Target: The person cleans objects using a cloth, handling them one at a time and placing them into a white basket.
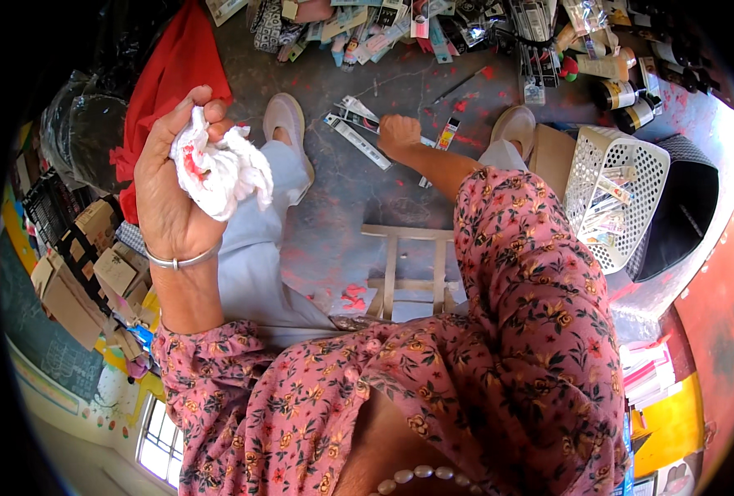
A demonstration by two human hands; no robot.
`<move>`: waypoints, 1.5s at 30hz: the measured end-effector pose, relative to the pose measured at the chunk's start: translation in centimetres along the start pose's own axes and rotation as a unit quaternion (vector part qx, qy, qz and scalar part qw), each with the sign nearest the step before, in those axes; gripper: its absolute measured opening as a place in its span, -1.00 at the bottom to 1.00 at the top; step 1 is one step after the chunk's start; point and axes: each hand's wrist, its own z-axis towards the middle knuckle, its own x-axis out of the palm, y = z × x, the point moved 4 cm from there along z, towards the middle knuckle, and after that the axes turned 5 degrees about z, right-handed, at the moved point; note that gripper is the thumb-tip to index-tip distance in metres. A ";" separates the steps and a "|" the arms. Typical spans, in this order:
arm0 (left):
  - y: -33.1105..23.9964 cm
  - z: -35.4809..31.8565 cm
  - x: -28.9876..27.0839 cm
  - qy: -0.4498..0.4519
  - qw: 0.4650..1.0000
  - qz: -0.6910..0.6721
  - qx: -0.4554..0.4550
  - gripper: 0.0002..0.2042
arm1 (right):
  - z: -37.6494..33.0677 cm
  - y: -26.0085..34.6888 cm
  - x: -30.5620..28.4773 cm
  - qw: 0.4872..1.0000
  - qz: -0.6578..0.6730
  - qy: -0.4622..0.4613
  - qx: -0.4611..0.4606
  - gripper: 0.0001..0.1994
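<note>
My left hand (pixel 168 178) is raised at the left, its fingers closed around a crumpled white cloth (pixel 243 169) with a red stain. Lower and farther off, my right hand (pixel 400 135) makes a fist just above the floor; what it grips, if anything, is hidden. Beside that fist lie slim, flat packages: a white and black one (pixel 358 142) to its left and one with a yellow and red end (pixel 447 134) to its right. Part of another slim package (pixel 360 109) shows just beyond the fist.
Many small packages (pixel 367 33) are heaped along the far side. A thin dark stick (pixel 459 86) lies on the red-spotted floor (pixel 334 223). On the right, a white perforated basket (pixel 577 194) holds packets. Red cloth (pixel 177 66) and cardboard boxes (pixel 73 302) are at the left.
</note>
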 end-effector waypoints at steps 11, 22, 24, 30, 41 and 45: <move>-0.8 -0.4 -0.5 0.008 1.000 -0.020 0.009 -0.84 | -0.8 6.4 6.8 0.979 0.040 -0.135 0.144 -0.88; -0.4 -0.2 -0.3 0.009 1.000 -0.009 0.007 -0.84 | -2.1 4.4 4.2 0.997 0.045 0.043 -0.049 -0.75; -0.4 -0.1 0.1 0.012 1.000 0.002 0.004 -0.84 | -3.4 5.4 1.7 0.994 0.057 0.082 -0.051 -0.76; 0.2 0.4 0.8 0.005 1.000 0.016 -0.001 -0.84 | -9.1 1.6 -3.7 0.908 -0.128 0.229 -0.328 -0.79; 0.7 1.3 0.7 0.000 0.998 0.068 0.003 -0.83 | -7.5 -7.5 -0.8 0.751 -0.315 -0.025 -0.580 -0.89; 1.0 1.5 1.0 -0.010 0.998 0.066 0.003 -0.83 | -6.1 -8.1 -0.3 0.757 -0.373 -0.090 -0.529 -0.86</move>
